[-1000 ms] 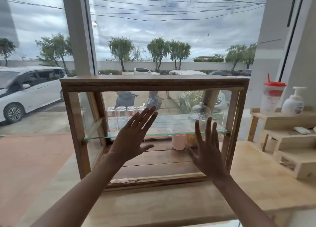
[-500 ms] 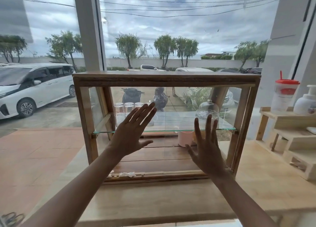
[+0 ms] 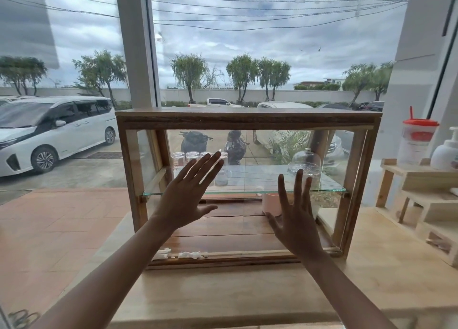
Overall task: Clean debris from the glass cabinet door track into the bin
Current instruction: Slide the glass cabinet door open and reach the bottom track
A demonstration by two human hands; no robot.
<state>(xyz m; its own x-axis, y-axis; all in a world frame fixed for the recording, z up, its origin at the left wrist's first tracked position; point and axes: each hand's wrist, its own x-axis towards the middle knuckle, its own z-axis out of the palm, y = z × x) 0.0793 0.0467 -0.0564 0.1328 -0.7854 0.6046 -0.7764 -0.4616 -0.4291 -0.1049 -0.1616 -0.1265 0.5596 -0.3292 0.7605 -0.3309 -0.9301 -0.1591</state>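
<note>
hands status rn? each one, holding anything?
Left hand: open, fingers spread, flat against the glass door, holding nothing.
Right hand: open, fingers spread, flat against the same door, holding nothing.

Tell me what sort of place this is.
Probably a small café or shop counter by a street-facing window. A wooden glass-fronted display cabinet holds drinking glasses and a glass cloche; a lidded red-topped jug and pump bottle stand on a rack beside it.

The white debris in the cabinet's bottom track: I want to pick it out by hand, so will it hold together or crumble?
The white debris lies in irregular, fluffy-looking clumps, so it is probably soft and very light. It sits as separate bits along the track, so it may break apart when pinched. It looks unlikely to roll.
</note>
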